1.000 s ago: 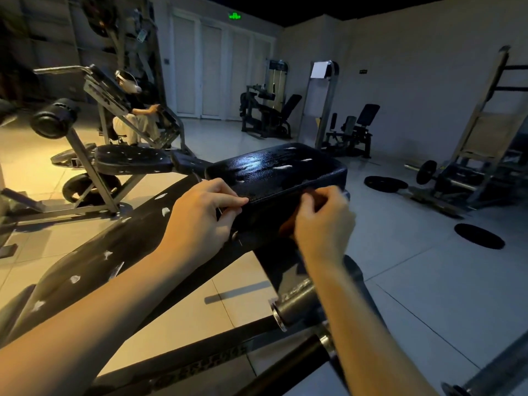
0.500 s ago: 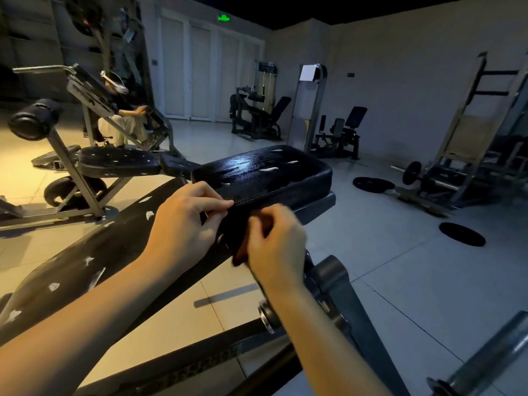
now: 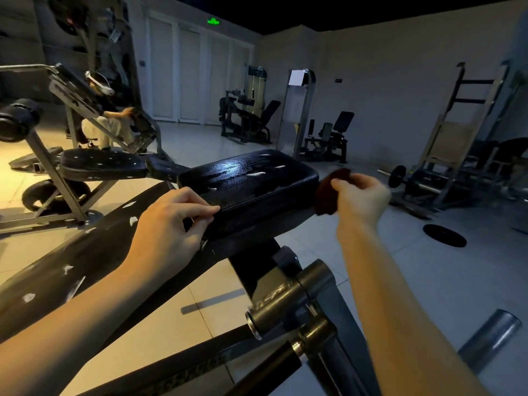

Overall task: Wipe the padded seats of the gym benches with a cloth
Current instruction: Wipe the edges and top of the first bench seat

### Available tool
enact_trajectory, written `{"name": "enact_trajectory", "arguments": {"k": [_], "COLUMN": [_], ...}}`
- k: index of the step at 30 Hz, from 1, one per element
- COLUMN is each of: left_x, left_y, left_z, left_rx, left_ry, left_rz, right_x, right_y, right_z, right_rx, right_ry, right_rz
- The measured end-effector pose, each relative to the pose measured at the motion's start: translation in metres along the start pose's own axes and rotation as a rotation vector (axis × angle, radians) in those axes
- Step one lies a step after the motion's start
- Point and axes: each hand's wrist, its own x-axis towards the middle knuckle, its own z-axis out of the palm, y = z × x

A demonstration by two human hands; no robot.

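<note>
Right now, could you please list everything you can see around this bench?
black padded seat: one, glossy black, centre of view.
dark reddish cloth: one, red-brown, at seat's right end.
long scuffed back pad: one, black, lower left.
second padded bench seat: one, black, left.
round weight plate: one, black, floor right.
weight machines: two, black, far wall.
green exit sign: one, green, above doors.
seated person: one, pale trousers, far left.
left hand: one, holds seat's near corner.
right hand: one, grip round cloth.
</note>
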Motion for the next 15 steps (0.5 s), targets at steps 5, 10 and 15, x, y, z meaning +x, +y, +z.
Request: {"name": "enact_trajectory", "arguments": {"k": [5,10,15], "left_x": [0.001,0.001,0.002], "left_y": [-0.002,-0.002,-0.004], "left_z": [0.000,-0.001,-0.004], "left_rx": [-0.031,-0.037,-0.011], "left_ry": [-0.005,0.002,-0.035], "left_rz": [-0.006,0.005,0.019], "right_x": [-0.059,-0.124,-0.163], "right_y": [0.010,0.024,0.027], "right_z": [0.026,0.037,0.025], "right_rx": [-0.046,-0.026,-0.033], "right_ry": [-0.030,-0.218,-0.662], "right_rz": [-0.171,-0.175,-0.058]}}
